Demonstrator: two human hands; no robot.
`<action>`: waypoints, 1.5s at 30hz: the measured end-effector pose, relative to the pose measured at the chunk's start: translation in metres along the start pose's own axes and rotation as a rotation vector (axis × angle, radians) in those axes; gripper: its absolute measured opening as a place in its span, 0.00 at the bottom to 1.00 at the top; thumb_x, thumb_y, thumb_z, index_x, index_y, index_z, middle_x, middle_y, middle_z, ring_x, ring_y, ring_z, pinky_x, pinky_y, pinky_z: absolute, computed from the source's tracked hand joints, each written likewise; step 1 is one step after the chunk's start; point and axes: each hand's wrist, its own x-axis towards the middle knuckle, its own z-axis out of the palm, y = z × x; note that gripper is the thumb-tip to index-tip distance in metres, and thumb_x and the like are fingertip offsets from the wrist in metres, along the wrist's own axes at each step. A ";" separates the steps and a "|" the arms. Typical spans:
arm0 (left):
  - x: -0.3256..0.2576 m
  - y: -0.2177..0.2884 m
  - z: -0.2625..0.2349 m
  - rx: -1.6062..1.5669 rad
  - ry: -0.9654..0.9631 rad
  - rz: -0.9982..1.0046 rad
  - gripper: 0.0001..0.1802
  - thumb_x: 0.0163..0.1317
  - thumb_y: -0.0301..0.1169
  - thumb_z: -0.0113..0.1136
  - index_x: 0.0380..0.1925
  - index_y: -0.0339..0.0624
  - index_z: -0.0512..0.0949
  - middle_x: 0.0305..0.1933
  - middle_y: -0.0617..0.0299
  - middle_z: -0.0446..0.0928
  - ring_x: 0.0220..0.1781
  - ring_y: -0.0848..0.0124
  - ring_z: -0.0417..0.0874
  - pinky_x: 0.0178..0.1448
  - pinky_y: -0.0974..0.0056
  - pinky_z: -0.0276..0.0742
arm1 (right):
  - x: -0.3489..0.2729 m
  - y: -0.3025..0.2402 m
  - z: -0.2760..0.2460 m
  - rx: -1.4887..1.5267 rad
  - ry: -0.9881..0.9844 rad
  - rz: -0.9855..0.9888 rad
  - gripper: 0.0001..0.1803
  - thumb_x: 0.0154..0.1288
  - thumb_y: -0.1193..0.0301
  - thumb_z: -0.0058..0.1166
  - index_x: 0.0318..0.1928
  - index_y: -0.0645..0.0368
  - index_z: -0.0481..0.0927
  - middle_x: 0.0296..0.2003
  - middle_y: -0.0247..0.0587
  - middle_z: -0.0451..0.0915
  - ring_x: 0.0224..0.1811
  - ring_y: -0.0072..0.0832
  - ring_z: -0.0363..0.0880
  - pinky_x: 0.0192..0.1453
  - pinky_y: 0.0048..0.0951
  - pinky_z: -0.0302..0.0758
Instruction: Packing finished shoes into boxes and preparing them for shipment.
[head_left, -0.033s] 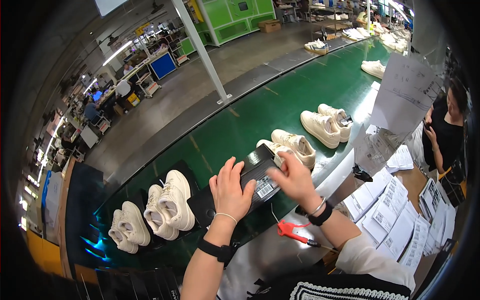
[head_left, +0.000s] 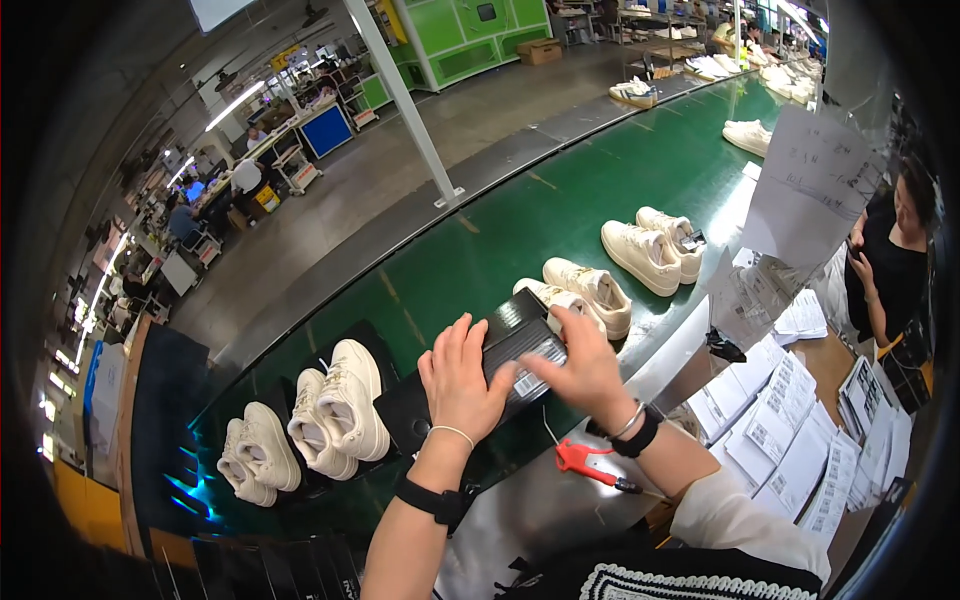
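A black shoebox (head_left: 518, 342) lies in front of me on the green conveyor belt, partly covered by my hands. My left hand (head_left: 462, 385) rests on it, fingers stretched out and thumb apart. Over its right part is my right hand (head_left: 592, 368), its thumb by a white barcode label (head_left: 528, 384) and its fingers extended. Just beyond the box stand cream sneakers (head_left: 605, 290). To the left, another cream pair (head_left: 345, 405) sits on a dark surface, with a further pair (head_left: 260, 452) beside it.
A red air blow gun (head_left: 582, 459) hangs near the belt's close edge. Sheets of printed labels (head_left: 780, 425) cover the side table at right, below a hanging paper (head_left: 805, 185). More sneakers (head_left: 650, 250) stand farther along the belt. A person (head_left: 895, 245) is at far right.
My right hand has shifted slightly left and down across the label, covering more of it. My left hand and the shoes stay where they were.
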 end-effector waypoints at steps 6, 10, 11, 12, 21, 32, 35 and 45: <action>0.001 0.014 -0.020 0.125 -0.205 -0.019 0.52 0.36 0.56 0.66 0.60 0.41 0.59 0.65 0.53 0.56 0.67 0.58 0.53 0.66 0.48 0.44 | 0.003 0.011 0.001 0.236 -0.148 0.334 0.26 0.51 0.62 0.60 0.48 0.65 0.72 0.30 0.48 0.74 0.33 0.39 0.75 0.37 0.35 0.72; 0.001 0.012 -0.026 0.106 -0.274 -0.065 0.58 0.29 0.57 0.70 0.61 0.41 0.58 0.65 0.54 0.55 0.67 0.58 0.53 0.66 0.50 0.43 | -0.002 0.000 0.000 0.227 -0.141 0.311 0.31 0.48 0.60 0.62 0.50 0.65 0.70 0.32 0.46 0.74 0.34 0.37 0.75 0.37 0.34 0.72; 0.002 0.012 -0.026 0.095 -0.274 -0.062 0.58 0.28 0.57 0.70 0.61 0.41 0.58 0.65 0.54 0.56 0.66 0.58 0.53 0.66 0.50 0.43 | -0.006 -0.006 0.003 0.069 -0.059 0.097 0.34 0.46 0.58 0.63 0.51 0.65 0.69 0.32 0.46 0.74 0.34 0.37 0.75 0.37 0.34 0.72; 0.002 0.012 -0.028 0.098 -0.278 -0.063 0.58 0.28 0.57 0.70 0.61 0.41 0.58 0.65 0.54 0.56 0.66 0.58 0.53 0.66 0.50 0.43 | -0.007 -0.011 0.008 -0.063 0.040 -0.063 0.39 0.42 0.56 0.65 0.53 0.65 0.68 0.34 0.47 0.74 0.35 0.37 0.75 0.37 0.34 0.72; 0.001 -0.003 -0.025 0.042 -0.011 -0.120 0.33 0.40 0.43 0.68 0.48 0.40 0.73 0.46 0.55 0.74 0.49 0.59 0.73 0.54 0.60 0.66 | -0.003 0.030 0.008 0.876 -0.185 0.650 0.25 0.56 0.67 0.55 0.53 0.63 0.68 0.24 0.33 0.73 0.24 0.20 0.73 0.32 0.21 0.71; -0.015 -0.057 -0.017 0.208 0.322 0.051 0.25 0.44 0.35 0.67 0.44 0.40 0.72 0.42 0.55 0.72 0.46 0.55 0.71 0.49 0.55 0.64 | -0.059 0.149 0.015 -0.279 -0.291 0.214 0.13 0.50 0.75 0.50 0.40 0.57 0.76 0.38 0.45 0.74 0.43 0.40 0.73 0.46 0.33 0.71; -0.045 -0.070 0.016 0.333 0.005 -0.105 0.25 0.44 0.30 0.64 0.46 0.42 0.71 0.46 0.57 0.69 0.50 0.57 0.69 0.52 0.54 0.62 | -0.047 0.161 0.039 -0.428 -0.339 0.077 0.14 0.50 0.73 0.50 0.40 0.53 0.77 0.41 0.45 0.73 0.49 0.41 0.70 0.51 0.36 0.67; -0.228 -0.099 0.034 -0.077 -0.212 -0.598 0.18 0.45 0.29 0.63 0.39 0.38 0.76 0.47 0.51 0.71 0.51 0.54 0.70 0.56 0.58 0.68 | -0.002 0.189 0.077 -0.646 -1.086 0.215 0.08 0.51 0.66 0.53 0.32 0.36 0.82 0.36 0.42 0.78 0.45 0.36 0.76 0.52 0.35 0.67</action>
